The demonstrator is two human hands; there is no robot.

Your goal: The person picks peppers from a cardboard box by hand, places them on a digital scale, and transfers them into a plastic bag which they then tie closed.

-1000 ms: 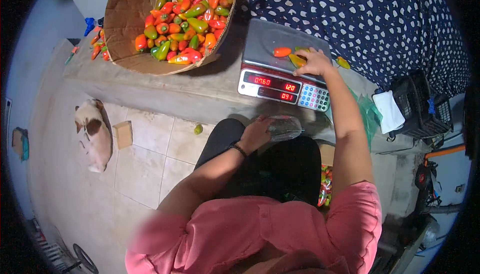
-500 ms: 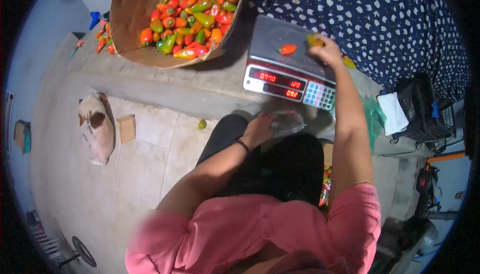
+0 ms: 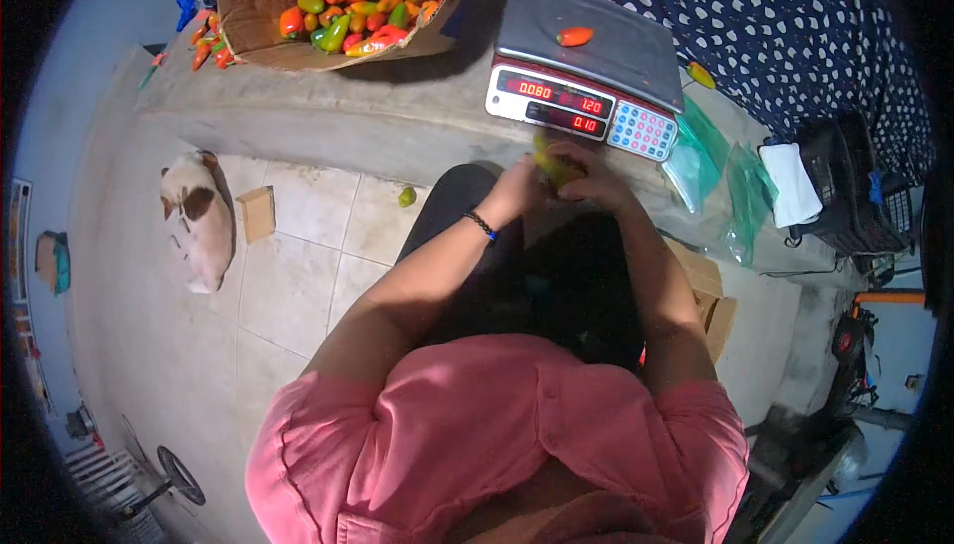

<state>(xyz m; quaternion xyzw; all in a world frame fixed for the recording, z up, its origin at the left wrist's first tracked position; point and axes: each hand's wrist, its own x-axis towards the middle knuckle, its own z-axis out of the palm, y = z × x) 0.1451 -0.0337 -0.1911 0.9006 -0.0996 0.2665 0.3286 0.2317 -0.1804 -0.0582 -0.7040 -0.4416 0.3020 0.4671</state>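
Observation:
Both my hands meet above my lap, just in front of a digital scale (image 3: 596, 87). A yellow-green pepper (image 3: 554, 163) is between them, gripped by my right hand (image 3: 601, 186) with bent fingers. My left hand (image 3: 519, 188) is closed beside it; the clear plastic bag it held a moment ago barely shows now against the dark trousers. On the scale's grey plate lies one orange-red pepper (image 3: 574, 37). Another yellow-green pepper (image 3: 701, 75) rests right of the scale, by the patterned cloth (image 3: 775, 37).
A cardboard box (image 3: 258, 42) of red, orange and green peppers stands left of the scale. Green plastic bags (image 3: 740, 196) hang at the ledge's right, near a black crate (image 3: 845, 181). A white-and-brown animal (image 3: 197, 221) lies on the floor, with a small green pepper (image 3: 406, 196) nearby.
My right hand has taken the yellow-green pepper off the scale plate and brought it down to my left hand. The view has shifted, and the scale's display has changed.

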